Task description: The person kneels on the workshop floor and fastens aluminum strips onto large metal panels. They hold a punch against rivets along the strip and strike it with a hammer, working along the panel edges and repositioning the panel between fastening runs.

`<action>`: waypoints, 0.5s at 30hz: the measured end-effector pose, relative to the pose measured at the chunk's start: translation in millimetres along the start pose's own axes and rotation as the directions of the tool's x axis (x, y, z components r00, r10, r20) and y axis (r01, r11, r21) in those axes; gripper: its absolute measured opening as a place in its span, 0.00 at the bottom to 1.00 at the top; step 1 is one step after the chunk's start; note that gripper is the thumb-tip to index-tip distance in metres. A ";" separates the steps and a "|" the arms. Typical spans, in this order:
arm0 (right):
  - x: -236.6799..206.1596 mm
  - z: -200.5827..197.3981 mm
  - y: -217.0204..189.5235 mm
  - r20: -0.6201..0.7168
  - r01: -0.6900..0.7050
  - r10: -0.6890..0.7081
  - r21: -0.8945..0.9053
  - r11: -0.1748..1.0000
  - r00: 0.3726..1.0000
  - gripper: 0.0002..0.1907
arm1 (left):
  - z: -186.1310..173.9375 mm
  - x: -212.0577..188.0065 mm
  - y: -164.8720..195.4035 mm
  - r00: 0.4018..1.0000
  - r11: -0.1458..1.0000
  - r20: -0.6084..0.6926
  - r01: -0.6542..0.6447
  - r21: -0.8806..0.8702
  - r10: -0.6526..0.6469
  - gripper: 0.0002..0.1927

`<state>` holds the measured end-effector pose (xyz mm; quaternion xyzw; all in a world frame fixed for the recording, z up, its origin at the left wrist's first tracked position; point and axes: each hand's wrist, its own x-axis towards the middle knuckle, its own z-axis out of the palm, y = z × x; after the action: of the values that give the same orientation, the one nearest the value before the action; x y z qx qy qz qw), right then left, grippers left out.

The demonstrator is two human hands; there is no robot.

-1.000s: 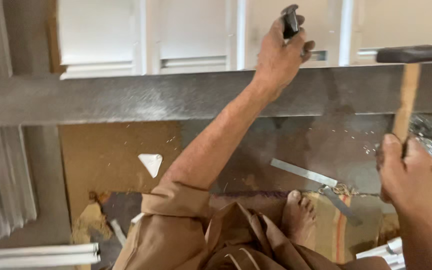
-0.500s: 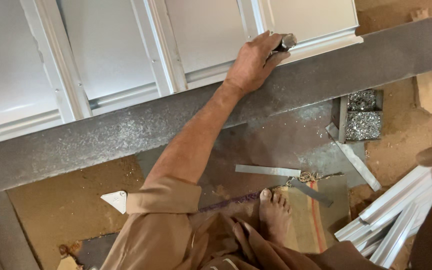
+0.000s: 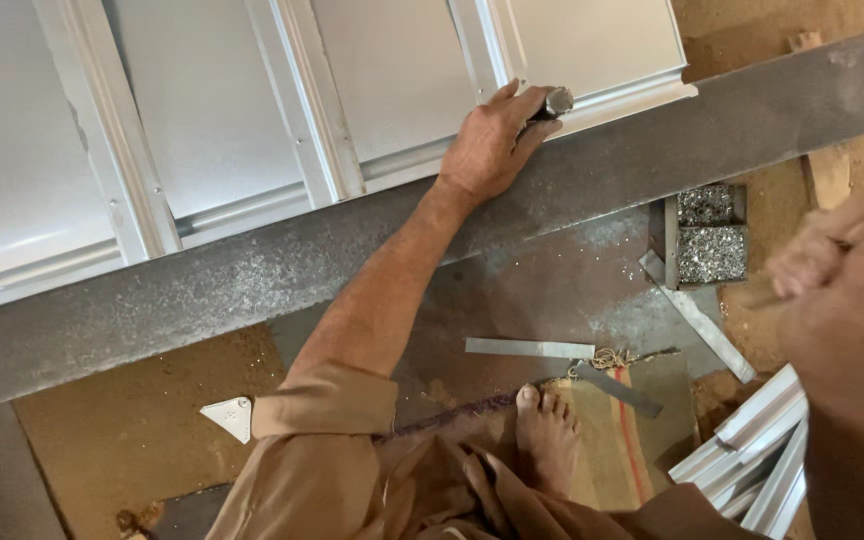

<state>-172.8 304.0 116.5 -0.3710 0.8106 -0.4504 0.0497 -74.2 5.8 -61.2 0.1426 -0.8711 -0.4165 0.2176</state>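
Our left hand is clamped on a metal punch at the white panel edge; our blurred right hand is closed in a fist.

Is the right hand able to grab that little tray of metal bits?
Probably yes. The right hand hangs just right of the tray of metal bits with nothing between them, though its fingers look closed, and blur hides what they hold.
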 end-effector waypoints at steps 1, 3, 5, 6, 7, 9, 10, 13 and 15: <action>-1.5 8.3 9.0 0.015 -0.005 0.005 0.016 1.000 1.000 0.18 | 1.7 -0.4 -0.7 0.998 0.998 -0.030 -0.050 0.041 0.051 0.18; -4.5 35.0 34.3 0.219 -0.129 0.169 -0.187 0.974 0.961 0.19 | 4.7 0.0 -2.5 0.982 0.980 -0.098 -0.147 0.137 0.161 0.22; -24.8 56.1 60.3 0.424 -0.255 0.476 -0.479 0.840 0.771 0.19 | 5.1 1.1 -4.1 0.980 0.981 -0.140 -0.121 0.152 0.142 0.23; -44.3 55.5 67.6 0.438 -0.336 0.572 -0.506 0.794 0.693 0.20 | 2.8 2.8 -5.0 0.977 0.980 -0.158 -0.117 0.161 0.142 0.23; -65.6 55.9 73.2 0.498 -0.357 0.652 -0.564 0.744 0.572 0.15 | -0.8 3.8 -5.4 0.978 1.000 -0.206 0.012 -0.004 -0.012 0.20; -124.9 55.7 78.5 0.714 -0.311 0.569 -0.478 0.822 0.408 0.22 | -11.9 0.9 -4.9 0.920 0.905 -0.207 0.250 -0.345 -0.333 0.14; -155.7 64.1 80.8 0.786 -0.393 0.523 -0.390 0.833 0.330 0.21 | -21.0 -2.6 -4.5 0.933 0.954 -0.248 0.212 -0.212 -0.262 0.13; -232.8 78.6 95.5 0.855 -0.578 0.518 -0.436 0.690 -0.027 0.25 | -51.0 -38.5 0.3 0.965 0.975 -0.248 0.127 0.182 -0.079 0.14; -253.4 83.8 111.4 0.846 -0.161 0.043 0.050 0.986 0.531 0.18 | -67.7 -66.2 2.9 0.988 0.915 -0.156 0.065 0.397 -0.002 0.15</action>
<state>-17.6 445.2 -82.7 -0.4899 0.6777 -0.2613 0.4822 16.6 -8.9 -38.4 0.2305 -0.9162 -0.2207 0.2422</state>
